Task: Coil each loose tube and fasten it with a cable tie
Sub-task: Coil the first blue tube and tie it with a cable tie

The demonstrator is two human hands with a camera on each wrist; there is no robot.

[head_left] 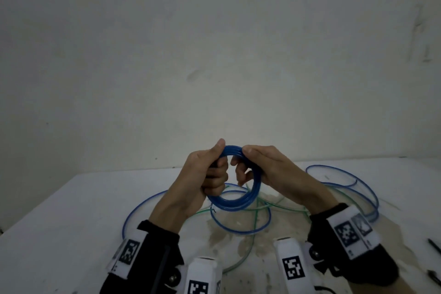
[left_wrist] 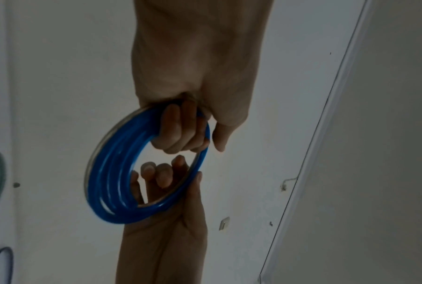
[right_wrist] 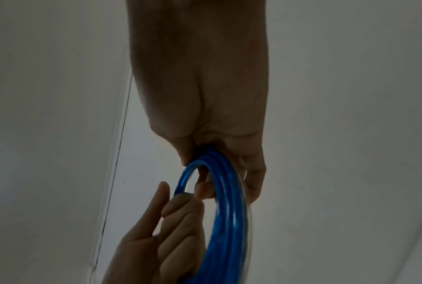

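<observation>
A blue tube wound into a tight coil (head_left: 241,201) of several turns is held up above the table between both hands. My left hand (head_left: 211,172) grips the coil's left side, fingers curled through the ring and thumb on top. My right hand (head_left: 253,164) grips the right side, thumb over the top and fingers hooked inside. The left wrist view shows the coil (left_wrist: 108,184) with my left fingers (left_wrist: 178,132) wrapped round it. The right wrist view shows the coil (right_wrist: 229,221) pinched by my right hand (right_wrist: 229,178). No cable tie shows on the coil.
Loose blue tube loops (head_left: 343,186) and thin green tubes (head_left: 257,212) lie tangled on the white table (head_left: 71,222) below my hands. Dark thin objects (head_left: 433,246) lie at the table's right edge. A plain wall stands behind.
</observation>
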